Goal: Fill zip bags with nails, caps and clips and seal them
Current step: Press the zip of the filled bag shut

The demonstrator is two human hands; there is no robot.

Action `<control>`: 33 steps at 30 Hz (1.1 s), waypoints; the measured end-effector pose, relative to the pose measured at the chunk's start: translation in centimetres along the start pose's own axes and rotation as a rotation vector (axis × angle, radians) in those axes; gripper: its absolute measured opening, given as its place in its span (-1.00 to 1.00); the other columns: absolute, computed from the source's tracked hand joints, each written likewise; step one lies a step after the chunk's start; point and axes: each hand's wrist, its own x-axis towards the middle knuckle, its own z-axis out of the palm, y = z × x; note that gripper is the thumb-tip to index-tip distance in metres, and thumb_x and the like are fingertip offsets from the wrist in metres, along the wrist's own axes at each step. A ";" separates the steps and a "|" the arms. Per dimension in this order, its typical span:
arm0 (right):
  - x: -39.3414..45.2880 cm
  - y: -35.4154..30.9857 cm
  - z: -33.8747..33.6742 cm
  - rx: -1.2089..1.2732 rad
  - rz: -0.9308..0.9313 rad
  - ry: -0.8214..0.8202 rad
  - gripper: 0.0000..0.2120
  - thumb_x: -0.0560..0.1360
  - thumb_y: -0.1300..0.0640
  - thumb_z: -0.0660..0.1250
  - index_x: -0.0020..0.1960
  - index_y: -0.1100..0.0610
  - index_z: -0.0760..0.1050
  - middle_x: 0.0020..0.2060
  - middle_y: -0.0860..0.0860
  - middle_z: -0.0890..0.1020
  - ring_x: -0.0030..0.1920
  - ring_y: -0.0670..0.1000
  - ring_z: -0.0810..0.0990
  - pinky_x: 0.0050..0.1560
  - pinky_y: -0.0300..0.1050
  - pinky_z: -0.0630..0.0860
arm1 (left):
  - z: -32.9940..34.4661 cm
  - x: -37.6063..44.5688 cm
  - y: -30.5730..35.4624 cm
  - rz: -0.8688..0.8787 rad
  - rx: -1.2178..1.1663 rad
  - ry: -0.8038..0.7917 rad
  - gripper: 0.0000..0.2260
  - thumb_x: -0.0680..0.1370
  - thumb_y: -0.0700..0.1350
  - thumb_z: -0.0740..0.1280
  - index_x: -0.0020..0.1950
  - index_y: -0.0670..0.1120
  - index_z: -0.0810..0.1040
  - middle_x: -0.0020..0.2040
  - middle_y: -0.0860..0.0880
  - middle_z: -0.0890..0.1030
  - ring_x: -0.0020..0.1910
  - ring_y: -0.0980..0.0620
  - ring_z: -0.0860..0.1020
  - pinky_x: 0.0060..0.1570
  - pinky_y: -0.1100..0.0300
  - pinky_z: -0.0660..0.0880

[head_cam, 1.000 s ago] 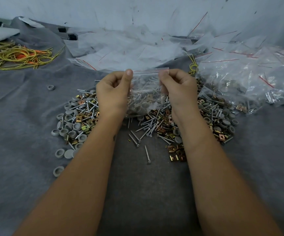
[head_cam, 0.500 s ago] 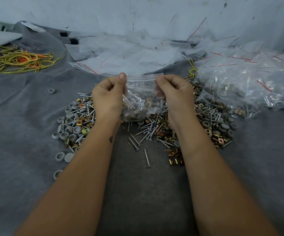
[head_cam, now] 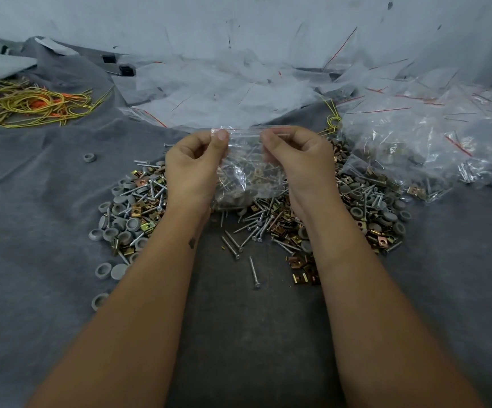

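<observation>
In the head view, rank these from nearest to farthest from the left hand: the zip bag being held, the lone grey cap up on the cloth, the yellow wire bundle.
1. Zip bag: pinched at its top edge in the left hand.
2. Lone grey cap: on the grey cloth, out to the hand's left.
3. Yellow wire bundle: far left, near the back.

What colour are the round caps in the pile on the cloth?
Grey caps, plain and unpatterned, seen best in the head view, left of the left hand.

The zip bag (head_cam: 246, 169), slack and crumpled half a second ago, now hangs stretched flat between both hands.
</observation>
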 end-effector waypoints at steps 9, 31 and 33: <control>-0.1 -0.2 0.1 0.026 -0.028 -0.058 -0.84 0.47 0.35 0.40 -0.21 0.12 0.61 -0.43 -0.08 0.63 -0.36 -0.14 0.56 -0.26 -0.27 0.54 | 0.2 0.0 -0.1 -0.048 -0.109 -0.114 -0.92 0.53 -0.27 0.40 -0.15 -0.14 0.62 -0.37 0.05 0.66 -0.38 0.21 0.58 -0.32 0.34 0.50; -0.3 0.3 0.6 0.071 0.011 -0.107 -0.88 0.44 0.38 0.41 -0.16 0.18 0.63 -0.36 -0.02 0.67 -0.34 -0.12 0.59 -0.27 -0.25 0.52 | 0.3 -0.3 -0.3 -0.044 -0.201 -0.279 -0.96 0.48 -0.27 0.41 -0.10 -0.16 0.64 -0.25 0.00 0.70 -0.25 0.11 0.64 -0.17 0.26 0.55; -0.4 0.2 0.6 0.066 0.006 -0.100 -0.85 0.44 0.38 0.40 -0.19 0.15 0.62 -0.38 -0.04 0.67 -0.35 -0.12 0.61 -0.28 -0.26 0.52 | 0.3 -0.2 -0.2 -0.045 -0.190 -0.276 -0.93 0.50 -0.30 0.38 -0.10 -0.17 0.63 -0.29 0.02 0.69 -0.28 0.14 0.64 -0.20 0.28 0.55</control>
